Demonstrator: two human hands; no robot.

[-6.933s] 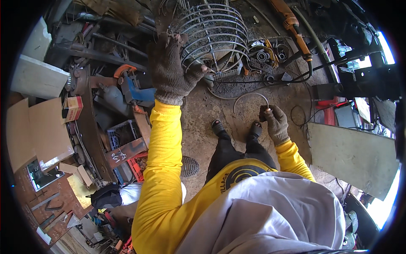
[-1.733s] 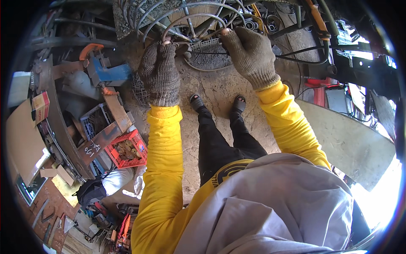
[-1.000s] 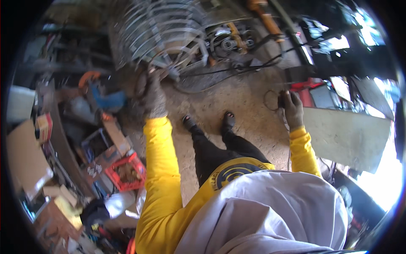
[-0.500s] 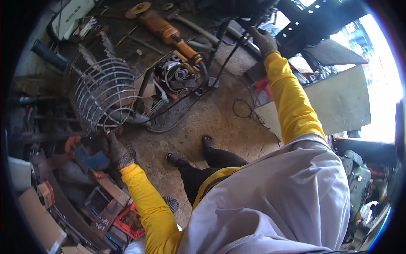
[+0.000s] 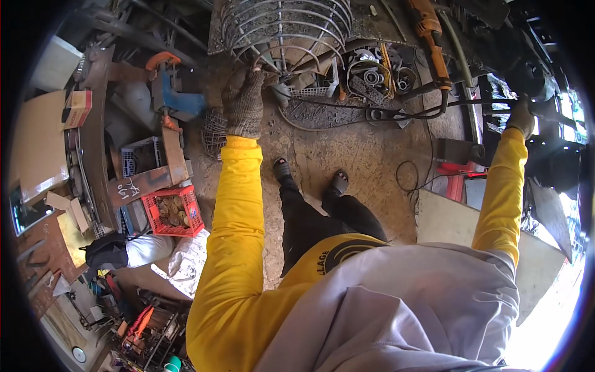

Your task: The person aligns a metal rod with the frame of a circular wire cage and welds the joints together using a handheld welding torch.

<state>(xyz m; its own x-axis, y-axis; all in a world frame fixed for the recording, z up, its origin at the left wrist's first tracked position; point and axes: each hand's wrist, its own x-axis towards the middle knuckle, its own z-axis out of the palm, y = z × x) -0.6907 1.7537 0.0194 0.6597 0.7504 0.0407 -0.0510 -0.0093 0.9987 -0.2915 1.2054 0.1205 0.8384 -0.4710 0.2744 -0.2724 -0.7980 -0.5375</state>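
Observation:
A round cage of bent metal rods (image 5: 281, 30) lies at the top middle, its upper part cut off by the picture's edge. My left hand (image 5: 243, 105), in a dark knitted glove, is closed on the lower rim of this cage. Out at the far right, my gloved right hand (image 5: 521, 118) is closed at a black cable (image 5: 477, 101), beside dark metal parts; its fingers are partly hidden. The cable stretches leftward past an orange power tool (image 5: 427, 31) toward the cage's lower side.
Loose machine parts (image 5: 372, 75) lie right of the cage. A blue and orange clamp (image 5: 176, 99) and a red crate (image 5: 175, 211) of round metal pieces stand at left. A pale panel (image 5: 449, 218) leans at right. Thin wire (image 5: 407, 177) loops on the floor.
My view has swung left, so the cage and power tool now sit further right and higher. My left hand stays at the cage rim, my right hand at the cable.

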